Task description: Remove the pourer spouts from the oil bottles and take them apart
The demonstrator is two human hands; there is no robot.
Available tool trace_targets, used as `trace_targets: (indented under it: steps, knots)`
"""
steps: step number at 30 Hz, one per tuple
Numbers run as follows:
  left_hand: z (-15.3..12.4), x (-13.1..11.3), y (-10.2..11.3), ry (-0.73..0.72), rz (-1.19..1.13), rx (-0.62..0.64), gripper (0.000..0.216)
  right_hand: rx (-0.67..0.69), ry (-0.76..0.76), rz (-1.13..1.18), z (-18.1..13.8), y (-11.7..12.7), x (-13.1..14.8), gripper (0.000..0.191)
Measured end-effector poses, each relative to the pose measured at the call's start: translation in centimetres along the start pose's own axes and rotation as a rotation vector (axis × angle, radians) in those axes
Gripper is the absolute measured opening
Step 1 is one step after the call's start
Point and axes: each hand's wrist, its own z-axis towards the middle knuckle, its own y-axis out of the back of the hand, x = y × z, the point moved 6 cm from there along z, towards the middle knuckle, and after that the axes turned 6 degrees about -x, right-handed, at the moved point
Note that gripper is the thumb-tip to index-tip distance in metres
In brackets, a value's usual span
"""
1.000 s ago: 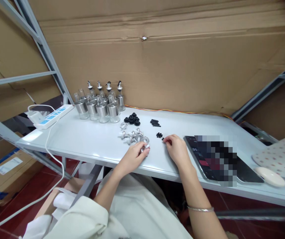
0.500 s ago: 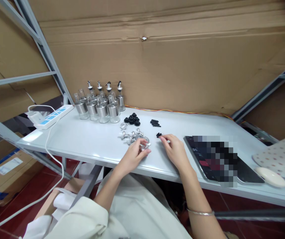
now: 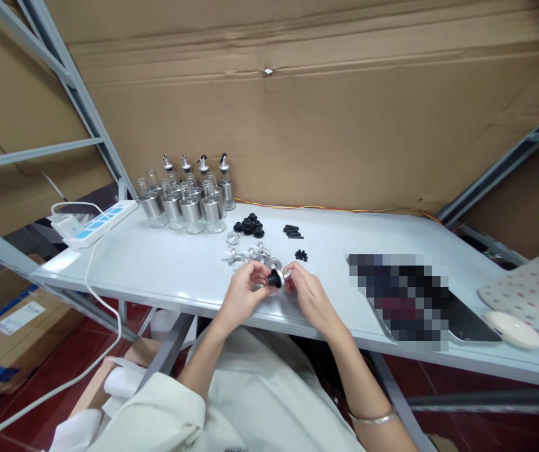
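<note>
A bottle pourer (image 3: pixel 277 278) with a metal collar and a black ribbed stopper lies between my hands, just above the table's near side. My left hand (image 3: pixel 245 294) grips it by the stopper end, thumb and fingers closed. On the metal spout end, the fingers of my right hand (image 3: pixel 312 295) are pinched; whether a small part is also in them is hidden. Beyond my hands is a heap of metal pourer tops (image 3: pixel 260 252). Small black pieces (image 3: pixel 302 255), black pins (image 3: pixel 292 231) and black stoppers (image 3: pixel 249 226) lie in separate groups.
Several glass bottles with steel sleeves (image 3: pixel 192 210) stand at the back left, some topped with pourers. A power strip (image 3: pixel 102 225) lies at the left edge. To the right are a partly blurred dark tablet (image 3: pixel 474 323) and a cream oval object (image 3: pixel 514 329).
My right hand has come left from the small black pieces to the pourer's spout. The pourer has turned in my left hand, and its black stopper now shows.
</note>
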Motion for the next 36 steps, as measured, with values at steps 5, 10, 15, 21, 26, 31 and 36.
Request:
trace_targets:
  steps: [5, 10, 15, 21, 26, 31, 36]
  knots:
    - [-0.5, -0.4, -0.1, -0.010, 0.073, 0.027, 0.029, -0.074, -0.023, -0.015, 0.0, 0.4, -0.4, 0.035]
    - [-0.7, -0.9, -0.5, -0.052, 0.287, 0.101, 0.025, -0.069, -0.039, -0.029, 0.0, 0.4, -0.2, 0.043]
    - [-0.8, -1.4, -1.4, -0.163, 0.484, 0.215, 0.019, -0.005, -0.029, 0.085, -0.2, 0.0, 0.2, 0.045]
    - [-0.2, -1.3, -1.6, -0.161, 0.368, 0.078, 0.026, -0.005, -0.044, 0.203, -0.8, -1.1, 0.1, 0.045]
    - [0.2, -0.6, -1.3, -0.127, 0.267, 0.038, 0.043, -0.029, 0.094, 0.079, -1.2, -1.4, 1.2, 0.035]
    - [0.5, 0.4, -0.3, -0.034, 0.237, 0.001, 0.054, -0.095, 0.404, -0.209, -1.6, -1.0, 3.0, 0.028]
    - [0.8, 1.1, -0.2, 0.081, 0.167, 0.044, 0.058, -0.109, 0.681, -0.499, -2.2, -0.8, 3.9, 0.021]
